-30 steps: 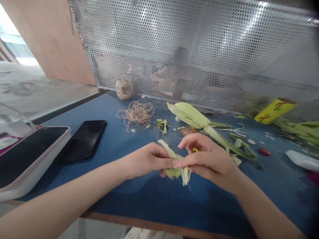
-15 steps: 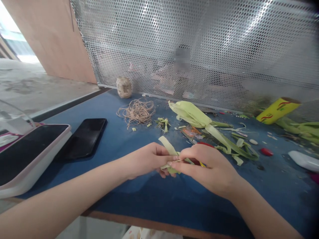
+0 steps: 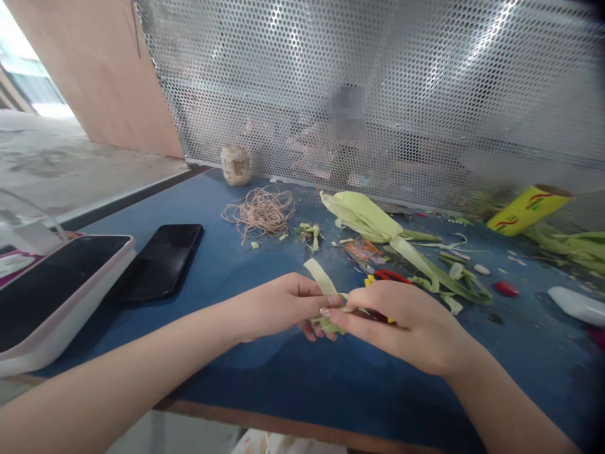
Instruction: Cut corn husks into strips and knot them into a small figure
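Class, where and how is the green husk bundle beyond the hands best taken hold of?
Probably grip the husk bundle around its plump middle, from above and across its length: it lies long and rounded, with loose strips trailing from its right end.

- Two hands: left hand [image 3: 286,307], right hand [image 3: 413,331]
- At least one held husk strip [image 3: 320,275]
- One black phone [image 3: 163,261]
- One twine tangle [image 3: 259,212]
- One yellow tube [image 3: 527,212]
- One white-cased device [image 3: 61,290]
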`<state>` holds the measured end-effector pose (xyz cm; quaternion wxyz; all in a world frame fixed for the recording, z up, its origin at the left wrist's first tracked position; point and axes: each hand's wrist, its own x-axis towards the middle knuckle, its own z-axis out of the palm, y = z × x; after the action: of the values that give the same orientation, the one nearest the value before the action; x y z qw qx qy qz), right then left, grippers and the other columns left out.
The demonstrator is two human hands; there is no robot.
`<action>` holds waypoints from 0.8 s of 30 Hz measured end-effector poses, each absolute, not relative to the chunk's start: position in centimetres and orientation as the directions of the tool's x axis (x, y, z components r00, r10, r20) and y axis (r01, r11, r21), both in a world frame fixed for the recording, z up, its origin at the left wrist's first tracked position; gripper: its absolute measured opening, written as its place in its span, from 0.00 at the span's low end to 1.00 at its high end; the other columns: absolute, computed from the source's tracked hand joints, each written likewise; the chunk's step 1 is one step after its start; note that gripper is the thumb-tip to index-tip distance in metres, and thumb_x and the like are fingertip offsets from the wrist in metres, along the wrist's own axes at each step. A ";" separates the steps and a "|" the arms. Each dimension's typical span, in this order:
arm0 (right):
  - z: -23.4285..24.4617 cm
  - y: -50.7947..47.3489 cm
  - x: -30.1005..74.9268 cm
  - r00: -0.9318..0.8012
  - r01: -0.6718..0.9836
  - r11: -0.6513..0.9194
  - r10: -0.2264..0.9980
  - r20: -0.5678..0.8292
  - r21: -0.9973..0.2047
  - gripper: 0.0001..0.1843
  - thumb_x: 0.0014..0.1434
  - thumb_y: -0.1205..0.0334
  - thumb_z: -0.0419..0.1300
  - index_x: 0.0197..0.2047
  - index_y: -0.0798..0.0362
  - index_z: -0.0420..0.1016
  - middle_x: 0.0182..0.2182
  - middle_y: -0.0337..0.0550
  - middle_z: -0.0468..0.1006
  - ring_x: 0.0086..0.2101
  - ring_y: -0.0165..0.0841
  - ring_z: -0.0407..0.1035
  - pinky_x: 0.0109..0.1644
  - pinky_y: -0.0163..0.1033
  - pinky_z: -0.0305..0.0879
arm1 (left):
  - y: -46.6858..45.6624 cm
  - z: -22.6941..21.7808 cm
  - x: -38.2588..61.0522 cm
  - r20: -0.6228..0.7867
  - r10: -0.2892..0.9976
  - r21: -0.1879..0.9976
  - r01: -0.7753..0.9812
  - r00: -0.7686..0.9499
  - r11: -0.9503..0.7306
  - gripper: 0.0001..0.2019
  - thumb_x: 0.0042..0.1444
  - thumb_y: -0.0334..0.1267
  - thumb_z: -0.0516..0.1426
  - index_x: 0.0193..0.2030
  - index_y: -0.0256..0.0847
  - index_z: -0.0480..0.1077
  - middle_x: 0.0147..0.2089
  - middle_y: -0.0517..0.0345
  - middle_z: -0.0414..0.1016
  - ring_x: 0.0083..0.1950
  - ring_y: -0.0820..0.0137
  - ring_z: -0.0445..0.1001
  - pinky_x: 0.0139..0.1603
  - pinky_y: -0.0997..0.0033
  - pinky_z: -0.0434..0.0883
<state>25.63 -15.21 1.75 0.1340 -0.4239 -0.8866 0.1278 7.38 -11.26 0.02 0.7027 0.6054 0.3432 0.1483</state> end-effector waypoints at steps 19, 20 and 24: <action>0.2 -14.8 26.3 -0.403 0.754 0.461 0.887 0.224 -0.469 0.17 0.58 0.49 0.53 0.24 0.50 0.67 0.17 0.34 0.64 0.20 0.25 0.59 0.20 0.30 0.52 | -11.3 0.1 7.2 -0.328 0.648 0.944 0.204 0.688 0.261 0.11 0.53 0.39 0.55 0.26 0.36 0.73 0.26 0.61 0.74 0.27 0.77 0.69 0.33 0.77 0.67; 0.1 -14.8 26.3 -0.398 0.751 0.476 0.879 0.261 -0.457 0.17 0.59 0.50 0.52 0.24 0.51 0.68 0.17 0.34 0.64 0.20 0.26 0.59 0.20 0.30 0.52 | -11.4 0.2 7.2 -0.329 0.643 0.943 0.198 0.692 0.269 0.11 0.53 0.38 0.54 0.26 0.36 0.73 0.26 0.61 0.74 0.27 0.77 0.69 0.33 0.77 0.67; 0.0 -14.8 26.1 -0.401 0.767 0.504 0.860 0.316 -0.397 0.19 0.59 0.50 0.52 0.21 0.51 0.67 0.15 0.34 0.62 0.18 0.25 0.57 0.19 0.31 0.50 | -11.4 0.1 7.2 -0.320 0.624 0.940 0.159 0.712 0.301 0.12 0.54 0.40 0.54 0.27 0.35 0.72 0.26 0.60 0.74 0.28 0.77 0.70 0.32 0.78 0.67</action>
<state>26.14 -14.82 0.00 0.2455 -0.4890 -0.8317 0.0942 7.24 -11.37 0.15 0.7296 0.5691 0.3439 0.1596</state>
